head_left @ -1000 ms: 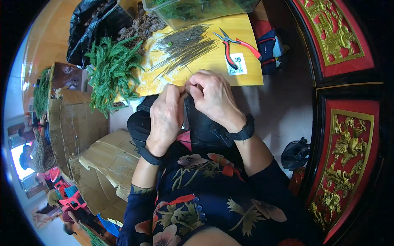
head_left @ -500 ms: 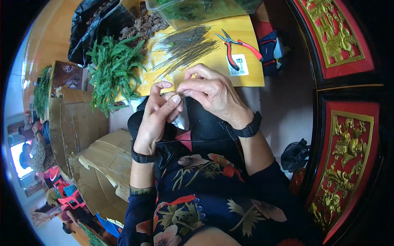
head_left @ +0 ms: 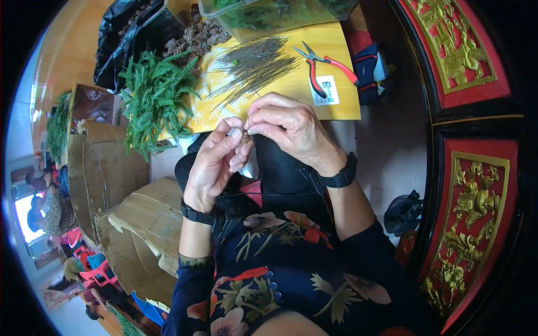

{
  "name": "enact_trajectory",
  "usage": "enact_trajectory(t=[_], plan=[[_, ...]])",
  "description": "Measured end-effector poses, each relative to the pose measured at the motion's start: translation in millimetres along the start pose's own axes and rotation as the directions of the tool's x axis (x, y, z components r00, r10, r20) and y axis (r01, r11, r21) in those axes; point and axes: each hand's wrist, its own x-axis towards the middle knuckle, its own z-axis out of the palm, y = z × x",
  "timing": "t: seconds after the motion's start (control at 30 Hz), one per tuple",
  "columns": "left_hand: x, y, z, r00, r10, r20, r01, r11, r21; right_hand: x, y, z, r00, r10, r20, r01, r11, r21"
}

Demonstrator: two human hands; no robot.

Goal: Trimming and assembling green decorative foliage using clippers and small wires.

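Above my lap, my left hand (head_left: 212, 157) grips a small brown pine cone (head_left: 245, 136) between thumb and fingers. Close against it, my right hand (head_left: 291, 126) pinches a thin brown wire (head_left: 248, 119) at the cone, partly hidden by the fingertips. Beyond my hands, a pile of thin dark wires (head_left: 255, 61) lies on the yellow table sheet (head_left: 342, 45). Pliers with red and black handles (head_left: 317, 59) rest with their jaws apart to the right of the pile. Green artificial pine sprigs (head_left: 154, 98) are heaped at the left, with more pine cones (head_left: 199, 38) behind.
A clear plastic tub (head_left: 280, 17) of greenery stands at the back, beside a black plastic bag (head_left: 120, 42). Torn cardboard boxes (head_left: 137, 218) are at my left; a red and gold carved panel (head_left: 471, 218) stands at my right. People sit far left.
My left hand has turned slightly, so the pine cone shows more. My right fingers have closed in at its top, with the wire now upright. The table things have stayed put.
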Motion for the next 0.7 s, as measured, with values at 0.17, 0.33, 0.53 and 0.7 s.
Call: enact_trajectory(t=[0.17, 0.33, 0.53, 0.7], plan=[[0, -4, 6, 0.998, 0.052, -0.025, -0.049, 0.992, 0.115, -2, -2, -5, 0.989, 0.115, 0.090, -0.112, 0.993, -0.037], [5, -19, 14, 0.820, 0.567, 0.079, -0.340, 0.371, 0.864, -6, -4, -1, 0.932, 0.341, 0.123, -0.313, 0.928, -0.203], [7, -11, 25, 0.804, 0.558, -0.204, -0.378, 0.745, 0.550, -7, -4, 17, 0.845, 0.533, -0.048, -0.509, 0.829, 0.232], [5, -10, 18, 0.829, 0.508, -0.232, -0.357, 0.802, 0.478, -10, -3, 28, 0.755, 0.653, 0.059, -0.607, 0.663, 0.439]])
